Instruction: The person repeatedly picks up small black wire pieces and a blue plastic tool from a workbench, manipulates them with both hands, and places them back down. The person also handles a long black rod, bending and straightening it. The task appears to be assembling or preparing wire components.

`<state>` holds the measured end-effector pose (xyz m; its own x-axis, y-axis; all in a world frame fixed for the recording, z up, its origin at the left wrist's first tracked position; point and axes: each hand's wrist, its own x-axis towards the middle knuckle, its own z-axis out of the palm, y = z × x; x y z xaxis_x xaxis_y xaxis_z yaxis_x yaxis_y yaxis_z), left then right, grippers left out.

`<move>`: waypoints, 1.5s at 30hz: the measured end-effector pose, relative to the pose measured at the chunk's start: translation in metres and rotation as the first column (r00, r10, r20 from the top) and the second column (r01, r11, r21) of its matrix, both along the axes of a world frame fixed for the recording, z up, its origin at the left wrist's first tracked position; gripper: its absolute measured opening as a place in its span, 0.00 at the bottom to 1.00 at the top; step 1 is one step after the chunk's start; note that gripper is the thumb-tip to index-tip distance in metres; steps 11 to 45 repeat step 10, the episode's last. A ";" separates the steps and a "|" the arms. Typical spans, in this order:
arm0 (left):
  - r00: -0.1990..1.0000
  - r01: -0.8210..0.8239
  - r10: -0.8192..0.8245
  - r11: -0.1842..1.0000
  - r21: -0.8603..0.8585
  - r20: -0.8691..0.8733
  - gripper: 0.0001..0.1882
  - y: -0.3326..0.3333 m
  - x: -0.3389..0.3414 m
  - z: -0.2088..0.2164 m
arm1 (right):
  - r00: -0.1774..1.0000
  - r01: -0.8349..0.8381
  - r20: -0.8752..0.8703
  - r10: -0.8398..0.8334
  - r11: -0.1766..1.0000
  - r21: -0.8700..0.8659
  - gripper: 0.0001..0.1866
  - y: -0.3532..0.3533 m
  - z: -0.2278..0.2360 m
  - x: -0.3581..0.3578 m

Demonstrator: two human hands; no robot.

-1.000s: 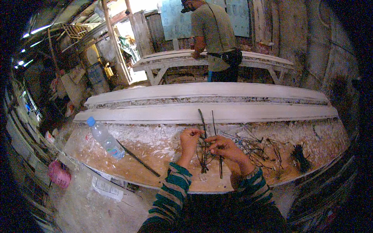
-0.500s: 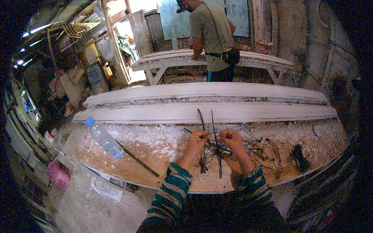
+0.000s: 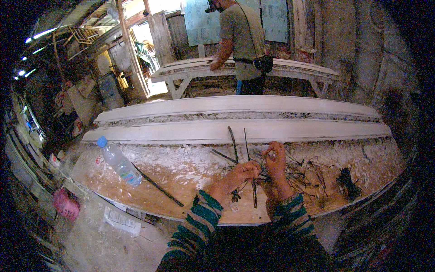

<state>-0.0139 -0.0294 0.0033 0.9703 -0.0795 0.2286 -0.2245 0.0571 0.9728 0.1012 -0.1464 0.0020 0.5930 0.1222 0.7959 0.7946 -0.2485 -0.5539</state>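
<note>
Several thin dark rods point(image 3: 232, 138) lie crossed on the workbench, one slim and long point(image 3: 246, 143). Over their crossing my left hand point(image 3: 246, 171) is closed, its fingertips pressed together; what they pinch is too small to make out. Just right and a little farther away, my right hand point(image 3: 276, 156) is raised with its fingers curled closed, and its grip hides whatever is inside. A tangle of thin dark wire-like strands point(image 3: 303, 174) spreads beside and beneath my right hand. A bundle of dark strands point(image 3: 348, 183) rests farther right.
A clear bottle with a blue cap point(image 3: 118, 161) lies on the left, a dark rod point(image 3: 158, 185) beside it. Long white moulded strips point(image 3: 240, 131) line the bench's far side. Behind, a person point(image 3: 244, 41) stands at another bench point(image 3: 190, 70). A pink basket point(image 3: 66, 204) is at lower left.
My hands have parted: the left moved nearer and right over the crossing, the right rose slightly and turned. The person behind shifted left, arm reaching along the other bench.
</note>
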 end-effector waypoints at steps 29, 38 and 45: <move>0.928 -0.372 0.351 0.895 -0.246 -0.127 0.13 0.011 -0.003 0.011 | 0.922 -0.285 -0.268 0.281 0.958 0.026 0.08 0.000 -0.028 0.016; 0.928 -0.372 0.351 0.895 -0.246 -0.127 0.13 0.011 -0.003 0.011 | 0.922 -0.285 -0.268 0.281 0.958 0.026 0.08 0.000 -0.028 0.016; 0.928 -0.372 0.351 0.895 -0.246 -0.127 0.13 0.011 -0.003 0.011 | 0.922 -0.285 -0.268 0.281 0.958 0.026 0.08 0.000 -0.028 0.016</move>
